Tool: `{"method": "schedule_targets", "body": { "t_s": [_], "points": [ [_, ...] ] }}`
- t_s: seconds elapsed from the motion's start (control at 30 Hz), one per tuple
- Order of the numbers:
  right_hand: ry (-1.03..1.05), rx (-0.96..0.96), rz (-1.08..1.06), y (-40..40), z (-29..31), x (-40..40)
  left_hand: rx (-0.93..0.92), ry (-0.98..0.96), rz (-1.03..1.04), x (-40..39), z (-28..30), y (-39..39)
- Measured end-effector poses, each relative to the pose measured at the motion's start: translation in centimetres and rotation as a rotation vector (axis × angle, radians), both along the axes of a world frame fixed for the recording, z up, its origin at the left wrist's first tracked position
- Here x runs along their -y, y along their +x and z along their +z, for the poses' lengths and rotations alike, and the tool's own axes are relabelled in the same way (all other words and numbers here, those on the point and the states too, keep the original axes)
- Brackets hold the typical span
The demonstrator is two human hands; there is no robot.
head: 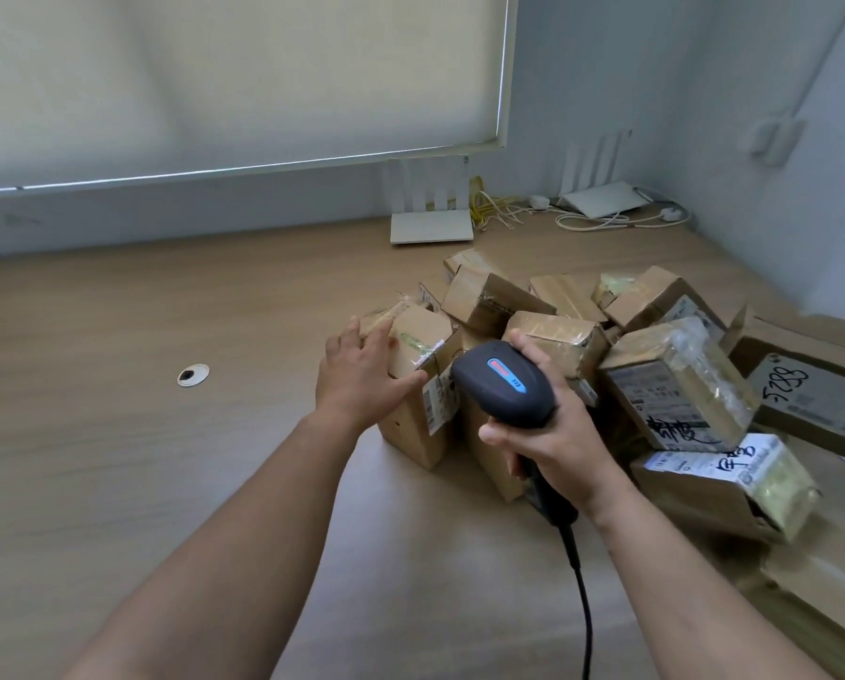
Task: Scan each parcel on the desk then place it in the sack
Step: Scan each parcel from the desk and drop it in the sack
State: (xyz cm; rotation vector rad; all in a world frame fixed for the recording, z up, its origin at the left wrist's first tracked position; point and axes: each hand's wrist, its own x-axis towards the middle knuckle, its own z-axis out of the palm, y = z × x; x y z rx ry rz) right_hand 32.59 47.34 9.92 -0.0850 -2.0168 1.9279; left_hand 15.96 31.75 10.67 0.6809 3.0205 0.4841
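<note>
Several taped brown cardboard parcels are heaped on the right half of the wooden desk (165,458). My left hand (361,375) lies on the left face of the nearest upright parcel (418,424), fingers spread over its top edge and thumb along the side with the white label. My right hand (553,434) grips the handle of a black corded barcode scanner (506,382), whose head points at that label. Another parcel (675,390) with black handwriting leans just right of the scanner. No sack is in view.
Two white routers (430,228) (602,198) with white and yellow cables stand at the back by the wall. A round cable grommet (193,375) sits in the desk to the left. Flat cardboard (822,596) lies at the near right edge.
</note>
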Motion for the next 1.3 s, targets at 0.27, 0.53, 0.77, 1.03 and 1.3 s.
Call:
{"method": "schedule_targets", "body": {
  "t_s": [0.27,0.53,0.77,1.03,1.3],
  "points": [
    [-0.062,0.011,0.029,0.4,0.7,5.2,0.077,-0.001,-0.049,7.6,-0.6,1.8],
    [-0.104,0.028,0.036,1.4,-0.1,10.9,0.115,0.229,-0.019,16.0,-6.9,6.6],
    [-0.098,0.068,0.042,2.4,-0.7,12.9,0.264,0.155,0.006,18.9,-10.3,8.7],
    [-0.090,0.071,0.017,2.9,-0.4,12.7,0.126,-0.204,-0.056,15.6,-6.7,6.6],
    [-0.074,0.090,0.038,3.6,-0.1,12.4,0.181,-0.425,-0.131,13.5,-6.0,4.7]
  ]
}}
